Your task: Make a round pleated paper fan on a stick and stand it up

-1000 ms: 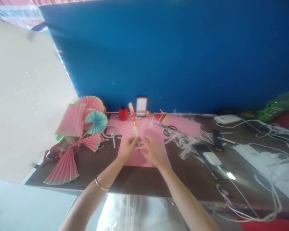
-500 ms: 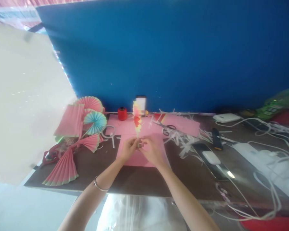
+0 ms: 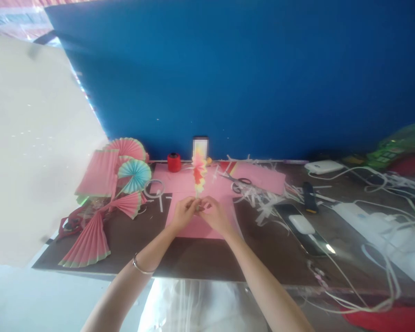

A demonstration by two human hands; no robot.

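A narrow pleated paper [image 3: 198, 176], red and yellow with zigzag edges, stands upright from my fingertips. Its lower end is pinched by my left hand [image 3: 183, 214], which wears a bracelet at the wrist. Close beside it, my right hand [image 3: 215, 215] has thumb and fingers drawn together at the same end; my fingers hide the bottom of the paper. Both hands are over pink paper sheets [image 3: 200, 230] spread on the dark table [image 3: 141, 249]. Behind them lie a pair of scissors [image 3: 240, 180] and a pile of white paper strips [image 3: 268, 203].
At the left are pink pleated fans [image 3: 90, 244], a blue paper rosette [image 3: 135, 175] and a tape roll [image 3: 154, 189]. A red spool [image 3: 174, 163] stands at the back. To the right lie a phone [image 3: 300, 230], a black-handled cutter [image 3: 310, 197] and tangled white cables [image 3: 387, 258].
The pleated paper has turned a little, showing more of its zigzag edge. My hands stay pinched together at its lower end. The whole view has shifted slightly.
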